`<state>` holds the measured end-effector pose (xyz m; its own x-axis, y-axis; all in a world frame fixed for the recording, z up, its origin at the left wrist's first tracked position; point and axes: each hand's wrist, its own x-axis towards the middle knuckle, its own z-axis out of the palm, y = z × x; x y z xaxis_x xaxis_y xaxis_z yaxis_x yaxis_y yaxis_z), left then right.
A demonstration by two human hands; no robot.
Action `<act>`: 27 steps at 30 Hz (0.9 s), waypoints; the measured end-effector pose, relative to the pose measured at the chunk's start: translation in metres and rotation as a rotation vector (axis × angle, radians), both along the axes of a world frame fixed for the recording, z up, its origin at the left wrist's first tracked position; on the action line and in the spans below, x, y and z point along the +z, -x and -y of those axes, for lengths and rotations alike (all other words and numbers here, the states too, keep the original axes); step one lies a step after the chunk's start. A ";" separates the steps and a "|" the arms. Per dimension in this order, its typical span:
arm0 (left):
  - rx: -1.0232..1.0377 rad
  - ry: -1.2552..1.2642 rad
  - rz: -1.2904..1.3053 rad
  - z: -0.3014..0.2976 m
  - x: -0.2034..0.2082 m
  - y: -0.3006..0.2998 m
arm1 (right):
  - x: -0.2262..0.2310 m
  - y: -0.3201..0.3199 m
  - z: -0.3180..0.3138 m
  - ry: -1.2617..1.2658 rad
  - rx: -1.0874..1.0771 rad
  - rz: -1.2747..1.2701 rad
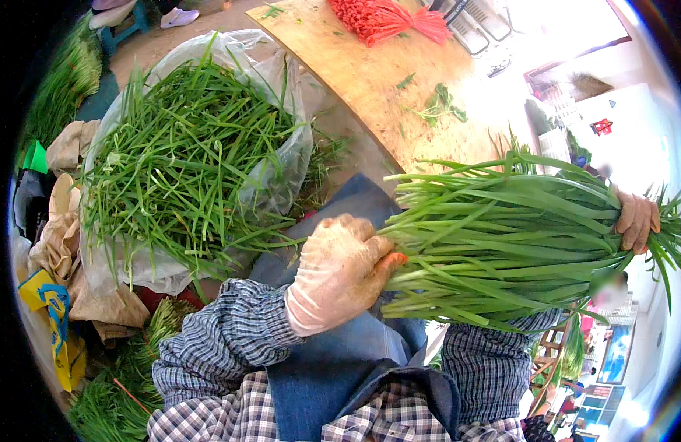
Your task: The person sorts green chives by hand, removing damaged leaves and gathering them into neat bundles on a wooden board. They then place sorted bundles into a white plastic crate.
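Note:
A thick bunch of garlic chives [502, 236] lies sideways in the air over my lap, its pale cut ends toward the left. Around its leafy end, at the far right, my gloved right hand [636, 221] is closed. My left hand [340, 272], in a thin whitish glove, is closed in a pinch at the pale stem ends; an orange tip shows on one finger. The stems between those fingers are mostly hidden. Left of this hand stands a clear plastic bag [285, 166] heaped with loose green chive leaves [185, 162].
A wooden table [340, 59] reaches in from the top, bearing a pile of red mesh bags or ties [388, 18] and scattered leaves [440, 107]. More chives [68, 81] lie at the upper left. Brown cloth [57, 236] and a yellow-blue packet [53, 309] sit along the left edge.

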<state>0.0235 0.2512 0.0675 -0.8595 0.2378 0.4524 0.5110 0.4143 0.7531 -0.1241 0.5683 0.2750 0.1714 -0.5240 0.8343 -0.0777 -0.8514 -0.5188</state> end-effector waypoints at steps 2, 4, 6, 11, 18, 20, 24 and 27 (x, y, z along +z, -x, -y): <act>0.010 -0.004 0.017 -0.004 -0.003 0.003 | -0.002 -0.005 -0.001 0.006 -0.079 -0.005; -0.035 0.006 0.166 -0.008 0.000 0.001 | -0.001 -0.008 0.003 0.010 -0.126 -0.018; -0.126 -0.129 0.316 -0.011 -0.006 0.001 | -0.006 -0.014 0.011 0.076 -0.174 -0.020; -0.429 -0.617 0.785 -0.008 -0.007 0.014 | -0.009 -0.018 0.013 0.116 -0.138 0.041; -0.378 -0.876 1.028 -0.024 0.013 0.016 | 0.003 -0.005 0.020 -0.157 0.077 -0.114; -0.292 -0.940 1.028 -0.020 0.008 0.014 | 0.014 0.019 0.057 -0.308 0.466 -0.232; -0.286 -0.850 0.822 -0.041 -0.012 0.015 | 0.030 -0.004 0.048 -0.281 0.290 -0.311; -0.176 -0.986 1.051 -0.044 -0.008 0.017 | 0.006 0.005 0.047 -0.182 0.194 -0.281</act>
<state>0.0070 0.2947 0.0598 -0.8840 0.3437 -0.3168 -0.4569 -0.4923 0.7408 -0.1286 0.5211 0.2811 0.4906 -0.5949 0.6368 -0.0849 -0.7599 -0.6445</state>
